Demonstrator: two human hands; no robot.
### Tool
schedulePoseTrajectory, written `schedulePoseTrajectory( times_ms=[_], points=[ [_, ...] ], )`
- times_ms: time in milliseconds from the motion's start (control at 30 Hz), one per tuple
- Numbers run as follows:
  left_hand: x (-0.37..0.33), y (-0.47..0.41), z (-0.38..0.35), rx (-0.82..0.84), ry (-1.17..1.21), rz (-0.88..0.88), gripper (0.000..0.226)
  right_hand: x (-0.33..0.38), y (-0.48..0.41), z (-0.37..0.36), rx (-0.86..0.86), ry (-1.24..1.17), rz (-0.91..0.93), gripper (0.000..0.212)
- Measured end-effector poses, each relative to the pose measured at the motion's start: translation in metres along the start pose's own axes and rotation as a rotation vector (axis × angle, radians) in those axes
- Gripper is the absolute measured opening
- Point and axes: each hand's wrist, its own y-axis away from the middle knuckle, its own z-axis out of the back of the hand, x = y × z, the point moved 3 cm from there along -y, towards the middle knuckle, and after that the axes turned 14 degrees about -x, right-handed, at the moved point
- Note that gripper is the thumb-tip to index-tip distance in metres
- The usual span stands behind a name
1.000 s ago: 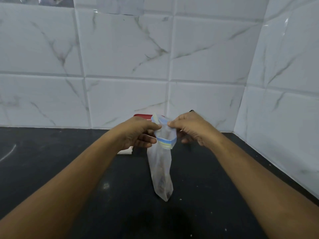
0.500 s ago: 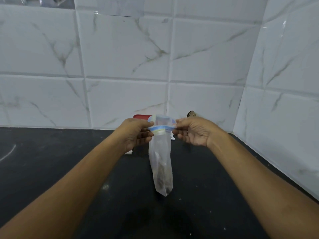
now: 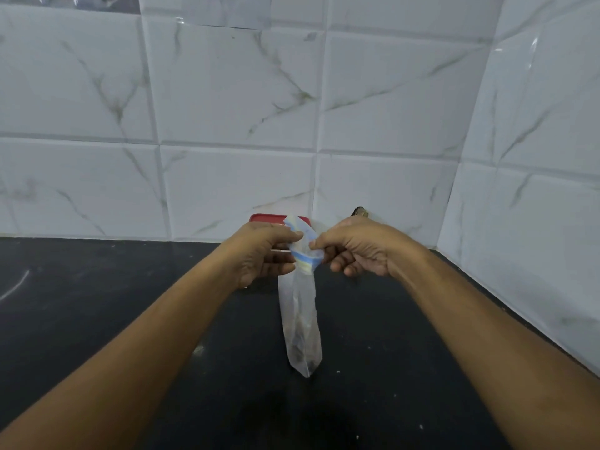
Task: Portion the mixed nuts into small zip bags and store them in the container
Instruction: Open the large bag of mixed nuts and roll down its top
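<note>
A small clear zip bag with a blue and yellow zip strip hangs above the black counter, with dark nuts showing dimly at its bottom. My left hand pinches the left side of the bag's mouth. My right hand pinches the right side, thumb and forefinger on the strip. Behind my hands, the red lid of a container peeks out by the wall, mostly hidden.
The black counter runs to white marble-look tiled walls at the back and the right, which meet in a corner. A small dark brown object shows just above my right hand against the back wall. Pale crumbs dot the counter.
The bag's mouth, stretched flat between my hands half a second ago, is now folded and bunched between them. My hands have come closer together. The bag still hangs in the same place.
</note>
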Motion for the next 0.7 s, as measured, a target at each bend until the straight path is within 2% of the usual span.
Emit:
schedulePoseTrajectory(
  times_ms=[133, 233, 400, 567, 700],
  points=[
    [0.000, 0.008, 0.006, 0.089, -0.135, 0.073, 0.032, -0.007, -0.005, 0.000, -0.088, -0.196, -0.016, 0.009],
    [-0.001, 0.013, 0.005, 0.137, -0.163, 0.099, 0.028, -0.009, -0.004, -0.004, -0.070, -0.280, -0.029, 0.010],
    [-0.004, 0.010, 0.002, 0.052, -0.137, -0.026, 0.020, -0.002, 0.006, -0.006, 0.096, -0.118, -0.024, 0.034],
    [-0.007, 0.012, -0.002, 0.022, -0.143, -0.114, 0.012, 0.003, 0.007, -0.005, 0.150, -0.065, -0.033, 0.025],
    [-0.005, 0.006, -0.001, -0.073, 0.069, -0.065, 0.008, 0.000, 0.000, -0.005, 0.053, -0.289, -0.094, 0.013]
  ],
)
